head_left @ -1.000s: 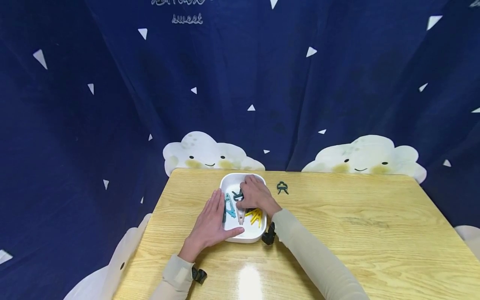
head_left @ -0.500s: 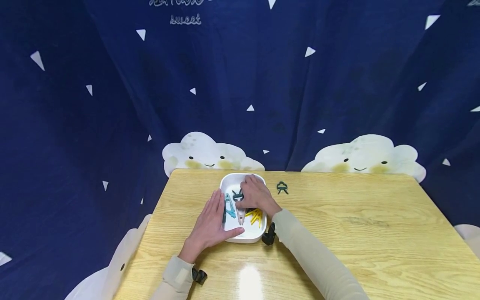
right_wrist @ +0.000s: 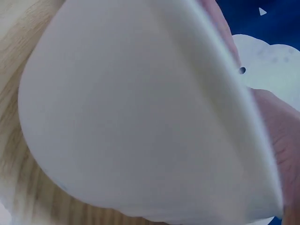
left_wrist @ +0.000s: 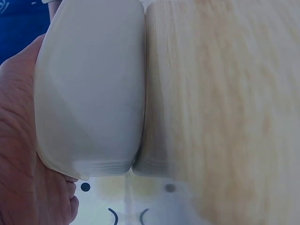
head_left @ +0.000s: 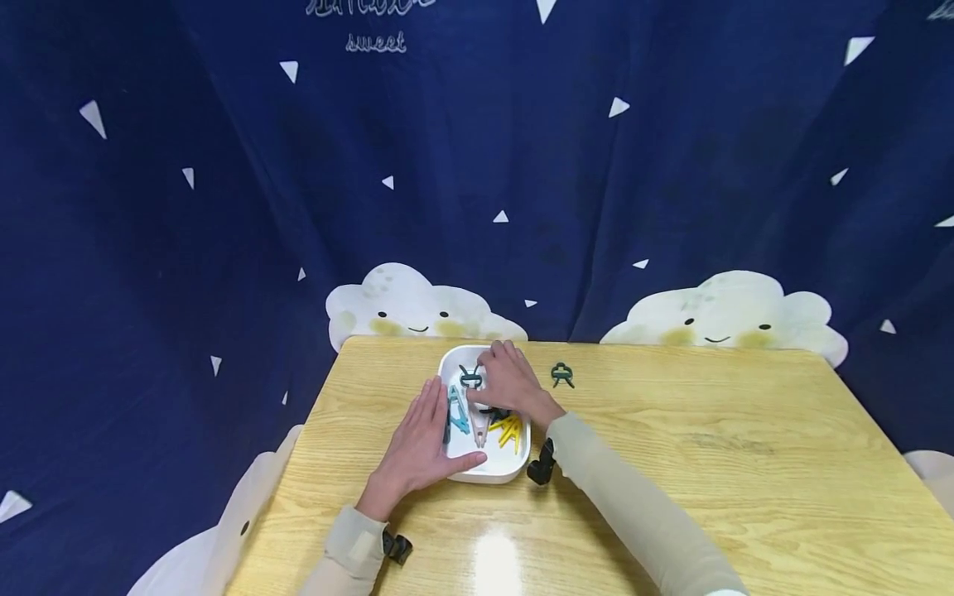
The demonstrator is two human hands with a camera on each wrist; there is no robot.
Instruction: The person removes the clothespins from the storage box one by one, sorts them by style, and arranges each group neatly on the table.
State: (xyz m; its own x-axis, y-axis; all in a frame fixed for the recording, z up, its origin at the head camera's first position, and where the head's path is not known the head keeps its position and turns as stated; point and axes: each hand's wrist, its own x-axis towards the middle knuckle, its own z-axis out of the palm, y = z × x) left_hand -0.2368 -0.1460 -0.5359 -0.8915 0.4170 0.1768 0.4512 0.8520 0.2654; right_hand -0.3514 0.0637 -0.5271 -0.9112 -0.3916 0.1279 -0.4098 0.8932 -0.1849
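Note:
In the head view a white bin (head_left: 484, 473) holds several plastic clips: light blue clips (head_left: 457, 410) at the left, a pale pink clip (head_left: 479, 430) in the middle, yellow clips (head_left: 510, 430) at the right and a dark clip (head_left: 498, 414) partly under my right hand. My right hand (head_left: 514, 382) reaches over the right rim and pinches a dark green clip (head_left: 470, 378) between thumb and finger. My left hand (head_left: 419, 439) lies with straight fingers along the bin's left wall, its thumb over the near rim. In both wrist views the bin's outer wall (left_wrist: 91, 89) fills much of the picture.
Another dark green clip (head_left: 562, 375) lies on the wooden table (head_left: 708, 463), right of the bin. Behind the table hangs a dark blue curtain (head_left: 447, 207) with white triangles and clouds.
My right hand has risen slightly, and the dark green clip at its fingertips has moved towards the bin's far side. More of the dark clip beneath shows. My left hand stays put.

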